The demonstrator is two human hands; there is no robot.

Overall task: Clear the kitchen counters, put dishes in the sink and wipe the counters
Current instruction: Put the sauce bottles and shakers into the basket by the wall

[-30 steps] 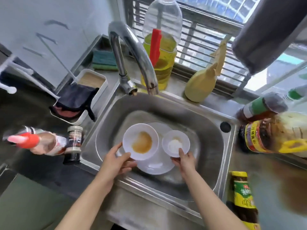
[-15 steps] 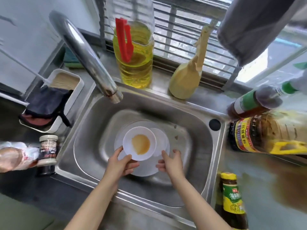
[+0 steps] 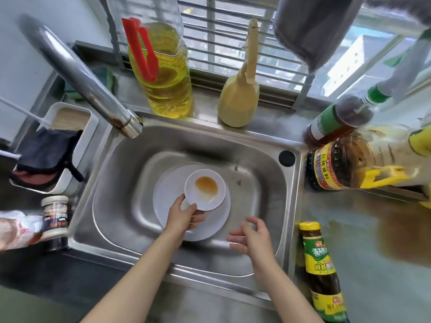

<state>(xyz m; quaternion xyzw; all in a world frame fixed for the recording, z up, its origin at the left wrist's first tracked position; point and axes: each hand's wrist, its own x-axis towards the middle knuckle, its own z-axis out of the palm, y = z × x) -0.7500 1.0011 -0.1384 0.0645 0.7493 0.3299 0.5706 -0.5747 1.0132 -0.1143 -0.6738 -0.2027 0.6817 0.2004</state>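
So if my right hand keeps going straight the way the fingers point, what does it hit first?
Probably the near rim of the large white plate in the sink; the open right hand points up-left toward it. Depth is unclear.

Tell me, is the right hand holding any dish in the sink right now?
No, the right hand hovers open and empty over the sink, while the left hand grips the small bowl with the brown stain.

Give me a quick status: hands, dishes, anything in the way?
Left hand fingers grip the stained saucer, over the plate in the sink. Right hand open, empty. Faucet overhangs; bottles crowd the counter.
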